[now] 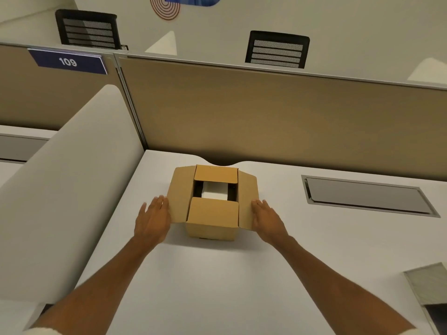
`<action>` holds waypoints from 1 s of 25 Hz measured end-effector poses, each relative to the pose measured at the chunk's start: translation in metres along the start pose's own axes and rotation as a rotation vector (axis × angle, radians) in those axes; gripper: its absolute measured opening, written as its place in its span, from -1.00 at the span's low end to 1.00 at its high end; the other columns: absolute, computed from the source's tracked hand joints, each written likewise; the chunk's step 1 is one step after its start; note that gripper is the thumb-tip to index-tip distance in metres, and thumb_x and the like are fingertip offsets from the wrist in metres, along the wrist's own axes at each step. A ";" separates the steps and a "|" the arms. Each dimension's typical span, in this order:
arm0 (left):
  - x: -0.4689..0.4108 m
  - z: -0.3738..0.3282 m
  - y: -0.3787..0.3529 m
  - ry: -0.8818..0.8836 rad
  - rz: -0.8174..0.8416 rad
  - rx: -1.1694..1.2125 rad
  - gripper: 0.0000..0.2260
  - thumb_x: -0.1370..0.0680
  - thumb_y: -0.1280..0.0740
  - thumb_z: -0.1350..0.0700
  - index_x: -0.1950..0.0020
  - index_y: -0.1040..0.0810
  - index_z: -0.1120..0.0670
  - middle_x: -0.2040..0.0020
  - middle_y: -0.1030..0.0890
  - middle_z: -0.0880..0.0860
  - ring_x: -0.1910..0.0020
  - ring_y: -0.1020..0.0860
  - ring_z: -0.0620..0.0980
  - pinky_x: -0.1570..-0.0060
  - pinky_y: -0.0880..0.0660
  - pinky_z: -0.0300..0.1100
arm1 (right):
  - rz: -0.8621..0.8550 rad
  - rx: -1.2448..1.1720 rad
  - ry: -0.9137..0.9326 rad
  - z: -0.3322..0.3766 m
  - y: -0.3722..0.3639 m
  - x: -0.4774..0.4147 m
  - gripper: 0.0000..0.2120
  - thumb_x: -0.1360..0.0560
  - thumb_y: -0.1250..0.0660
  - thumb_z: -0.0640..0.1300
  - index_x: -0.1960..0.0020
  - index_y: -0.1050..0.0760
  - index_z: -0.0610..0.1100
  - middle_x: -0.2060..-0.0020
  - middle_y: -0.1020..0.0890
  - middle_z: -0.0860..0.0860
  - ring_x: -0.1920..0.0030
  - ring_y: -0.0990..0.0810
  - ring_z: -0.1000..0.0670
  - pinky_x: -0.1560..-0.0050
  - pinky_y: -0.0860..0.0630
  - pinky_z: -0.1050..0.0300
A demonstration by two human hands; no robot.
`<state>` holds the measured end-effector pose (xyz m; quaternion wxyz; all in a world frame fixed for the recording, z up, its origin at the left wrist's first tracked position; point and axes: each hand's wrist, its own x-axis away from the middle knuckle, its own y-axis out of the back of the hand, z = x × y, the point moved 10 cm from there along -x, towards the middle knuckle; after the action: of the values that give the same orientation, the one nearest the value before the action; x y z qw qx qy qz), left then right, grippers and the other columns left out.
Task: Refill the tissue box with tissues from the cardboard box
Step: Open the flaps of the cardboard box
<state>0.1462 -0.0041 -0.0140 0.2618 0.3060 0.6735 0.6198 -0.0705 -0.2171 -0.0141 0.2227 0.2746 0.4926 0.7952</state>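
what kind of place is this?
Likely an open-plan office cubicle: tan partition panels, a numbered "109" desk sign, mesh office chairs beyond, and a cable hatch set in the white desk.

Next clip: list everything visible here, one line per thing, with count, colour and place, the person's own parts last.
cardboard box: 1, brown, desk centre, flaps partly open
white contents: 1 patch, white, inside the box opening
desk: 1, white, foreground
cable hatch: 1, grey, set in the desk at right
partition: 1, tan, behind the desk
side divider: 1, white, curved, left of the desk
number sign: 1, blue, reads 109, upper left
office chairs: 2, black, beyond the partition
left hand: 1, open, at the box's left flap
right hand: 1, open, at the box's right flap
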 end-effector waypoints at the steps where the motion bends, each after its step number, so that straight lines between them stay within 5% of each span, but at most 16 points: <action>1: -0.003 -0.002 0.010 -0.048 -0.071 -0.079 -0.59 -0.58 -0.23 0.13 -0.38 -0.38 0.29 -0.37 -0.45 0.28 -0.37 -0.41 0.25 -0.38 -0.27 0.23 | -0.045 0.030 0.000 0.000 0.009 -0.004 -0.62 -0.62 -0.10 -0.01 -0.37 -0.29 -0.14 -0.41 -0.38 -0.13 -0.36 -0.41 -0.16 -0.33 -0.39 -0.06; 6: -0.026 -0.052 0.052 -0.199 -0.171 -0.274 -0.51 -0.60 -0.14 -0.01 -0.44 -0.31 0.26 -0.44 -0.37 0.26 -0.46 -0.28 0.22 -0.47 0.17 0.08 | -0.194 0.105 0.066 0.031 0.053 -0.029 -0.69 -0.58 -0.19 -0.05 -0.28 -0.35 -0.15 -0.27 -0.46 -0.09 -0.16 -0.50 -0.10 -0.11 -0.52 -0.01; 10: -0.045 -0.084 0.043 -0.135 -0.089 -0.229 -0.44 -0.63 0.03 -0.12 -0.52 -0.12 0.20 -0.53 -0.20 0.18 -0.53 -0.13 0.14 -0.52 0.09 0.07 | -0.141 0.153 0.183 0.073 0.049 -0.052 -0.68 -0.60 -0.15 -0.12 -0.34 -0.35 -0.14 -0.36 -0.42 -0.10 -0.25 -0.47 -0.13 -0.14 -0.51 -0.02; 16: -0.063 -0.084 0.011 0.067 -0.007 0.001 -0.40 -0.63 0.07 -0.14 -0.55 0.07 0.18 -0.58 -0.02 0.15 -0.56 0.02 0.11 -0.49 0.19 0.09 | -0.094 0.142 0.169 0.072 0.022 -0.088 -0.45 -0.60 -0.17 -0.05 -0.53 -0.07 -0.05 -0.54 -0.16 -0.09 -0.47 -0.26 -0.15 -0.39 -0.34 -0.06; 21: -0.059 -0.083 0.011 0.124 -0.036 0.077 -0.41 -0.61 -0.03 -0.06 -0.55 0.07 0.17 -0.58 -0.02 0.14 -0.56 0.02 0.10 -0.50 0.21 0.10 | -0.132 0.231 0.209 0.072 0.019 -0.095 -0.58 -0.62 -0.12 -0.07 -0.46 -0.18 -0.05 -0.47 -0.28 -0.12 -0.41 -0.34 -0.16 -0.36 -0.35 -0.06; 25: -0.046 -0.079 0.034 0.095 -0.118 0.223 -0.35 -0.52 0.01 -0.10 -0.56 0.04 0.13 -0.58 -0.04 0.09 -0.56 0.01 0.05 -0.48 0.26 0.00 | -0.305 0.048 0.183 0.074 0.049 -0.096 -0.68 -0.64 -0.06 -0.05 -0.35 -0.35 -0.10 -0.28 -0.50 -0.09 -0.16 -0.54 -0.11 -0.10 -0.52 0.04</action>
<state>0.1224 -0.0892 0.0261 0.2300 0.2635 0.7667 0.5384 0.0460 -0.2482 0.0364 0.2882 0.1283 0.5654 0.7621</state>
